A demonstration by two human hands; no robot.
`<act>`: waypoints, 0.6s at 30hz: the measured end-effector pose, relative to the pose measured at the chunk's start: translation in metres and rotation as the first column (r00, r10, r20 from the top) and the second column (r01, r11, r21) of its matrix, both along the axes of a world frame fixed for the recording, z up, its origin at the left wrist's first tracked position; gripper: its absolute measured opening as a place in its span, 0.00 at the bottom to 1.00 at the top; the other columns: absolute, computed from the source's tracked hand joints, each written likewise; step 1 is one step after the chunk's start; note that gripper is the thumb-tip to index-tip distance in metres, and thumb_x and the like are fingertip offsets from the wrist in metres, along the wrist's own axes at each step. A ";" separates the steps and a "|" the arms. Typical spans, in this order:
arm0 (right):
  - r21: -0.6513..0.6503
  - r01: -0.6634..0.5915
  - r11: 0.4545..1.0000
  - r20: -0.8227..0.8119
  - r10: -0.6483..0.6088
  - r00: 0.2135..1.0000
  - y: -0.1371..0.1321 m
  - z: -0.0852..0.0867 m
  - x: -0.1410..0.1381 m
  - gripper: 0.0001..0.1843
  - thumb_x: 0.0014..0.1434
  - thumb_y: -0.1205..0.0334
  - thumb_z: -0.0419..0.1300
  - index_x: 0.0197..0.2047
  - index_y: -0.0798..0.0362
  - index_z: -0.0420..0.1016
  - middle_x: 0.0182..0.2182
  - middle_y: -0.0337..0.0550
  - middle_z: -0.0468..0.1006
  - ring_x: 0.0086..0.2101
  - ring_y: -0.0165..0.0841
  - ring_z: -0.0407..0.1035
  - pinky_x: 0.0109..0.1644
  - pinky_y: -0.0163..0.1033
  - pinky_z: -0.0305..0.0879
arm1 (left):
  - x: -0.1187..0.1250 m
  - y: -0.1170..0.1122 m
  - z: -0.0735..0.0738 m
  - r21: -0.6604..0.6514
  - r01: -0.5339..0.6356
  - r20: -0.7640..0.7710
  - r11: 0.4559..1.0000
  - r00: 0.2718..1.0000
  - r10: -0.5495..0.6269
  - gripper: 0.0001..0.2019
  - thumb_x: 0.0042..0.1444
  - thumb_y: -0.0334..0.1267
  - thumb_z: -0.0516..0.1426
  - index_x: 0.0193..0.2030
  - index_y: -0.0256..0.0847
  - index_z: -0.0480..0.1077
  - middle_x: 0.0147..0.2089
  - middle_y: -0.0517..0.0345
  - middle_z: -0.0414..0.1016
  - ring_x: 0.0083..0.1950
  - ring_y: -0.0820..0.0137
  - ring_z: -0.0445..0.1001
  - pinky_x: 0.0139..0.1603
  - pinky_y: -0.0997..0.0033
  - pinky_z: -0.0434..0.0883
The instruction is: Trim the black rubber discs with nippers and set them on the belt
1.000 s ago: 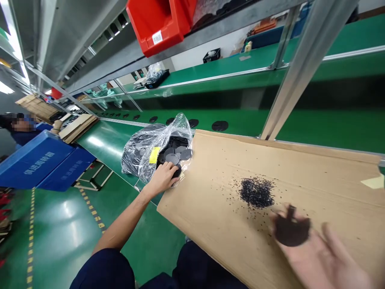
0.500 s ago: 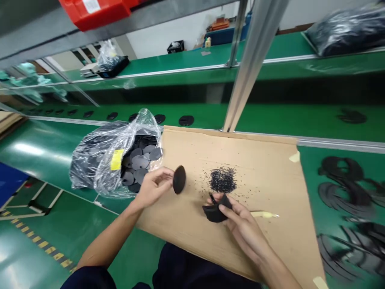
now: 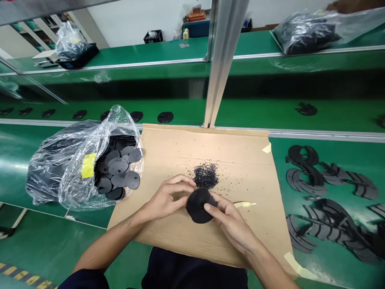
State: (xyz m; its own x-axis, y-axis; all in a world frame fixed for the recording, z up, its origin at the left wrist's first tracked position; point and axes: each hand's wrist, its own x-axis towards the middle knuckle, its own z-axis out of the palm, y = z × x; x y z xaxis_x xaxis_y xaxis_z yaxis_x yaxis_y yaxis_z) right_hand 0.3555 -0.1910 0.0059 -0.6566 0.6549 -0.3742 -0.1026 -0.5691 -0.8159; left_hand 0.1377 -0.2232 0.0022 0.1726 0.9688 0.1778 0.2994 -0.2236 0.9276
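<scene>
- Black and round, a flat disc (image 3: 197,205) is held just above the near middle of the cardboard sheet (image 3: 240,152), gripped between both hands.
- The left hand (image 3: 168,198) has its fingers (image 3: 183,182) curled closed over the disc's upper left edge.
- The right hand (image 3: 233,224) pinches the disc's right edge, its thumb pressed on top and the other digits tucked beneath.
- A small heap of black crumbs (image 3: 205,176) lies at the sheet's middle, just beyond the disc.
- A pale strip of tape (image 3: 244,204) lies on the sheet's near right part.
- A clear plastic bag (image 3: 60,168) sits against the sheet's left edge on the green counter (image 3: 36,241). Its mouth faces the sheet, and it is full of loose discs (image 3: 118,168) and bears a yellow label (image 3: 88,165).
- Curved black offcuts (image 3: 325,200) lie on the counter off the sheet's right edge.
- A metal post (image 3: 221,60) rises at the sheet's far edge.
</scene>
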 end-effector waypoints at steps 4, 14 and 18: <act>0.044 -0.029 0.999 -0.005 0.029 1.000 0.003 -0.003 -0.001 0.23 0.60 0.48 0.69 0.54 0.51 0.79 0.46 0.46 0.82 0.47 0.39 0.76 0.57 0.45 0.71 | -0.006 0.003 0.001 0.001 0.055 -0.046 0.999 0.997 -0.055 0.09 0.64 0.29 0.58 0.47 0.41 0.79 0.51 0.47 0.77 0.54 0.62 0.78 0.54 0.60 0.77; 0.290 0.003 0.957 0.103 -0.034 0.994 0.001 -0.006 0.001 0.19 0.66 0.47 0.63 0.53 0.52 0.78 0.46 0.46 0.82 0.46 0.39 0.76 0.55 0.43 0.73 | 0.008 -0.011 -0.001 0.006 -0.074 -0.066 0.997 0.995 0.075 0.17 0.71 0.38 0.52 0.64 0.43 0.68 0.51 0.49 0.79 0.47 0.68 0.78 0.49 0.66 0.77; 0.404 0.003 0.915 0.124 -0.058 0.991 -0.001 -0.004 0.000 0.19 0.69 0.48 0.60 0.56 0.50 0.77 0.49 0.47 0.81 0.49 0.40 0.75 0.59 0.45 0.71 | 0.021 -0.014 0.000 0.056 -0.050 -0.144 0.997 0.988 0.057 0.17 0.68 0.40 0.57 0.61 0.41 0.71 0.50 0.48 0.78 0.49 0.64 0.78 0.50 0.64 0.78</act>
State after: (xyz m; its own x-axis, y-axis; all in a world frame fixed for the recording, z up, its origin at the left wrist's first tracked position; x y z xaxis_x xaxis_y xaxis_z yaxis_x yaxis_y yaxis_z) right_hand 0.3553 -0.1923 0.0023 -0.5970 0.7870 -0.1557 0.0081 -0.1882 -0.9821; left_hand 0.1584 -0.2375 0.0018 0.1482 0.9676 0.2047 0.4427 -0.2500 0.8611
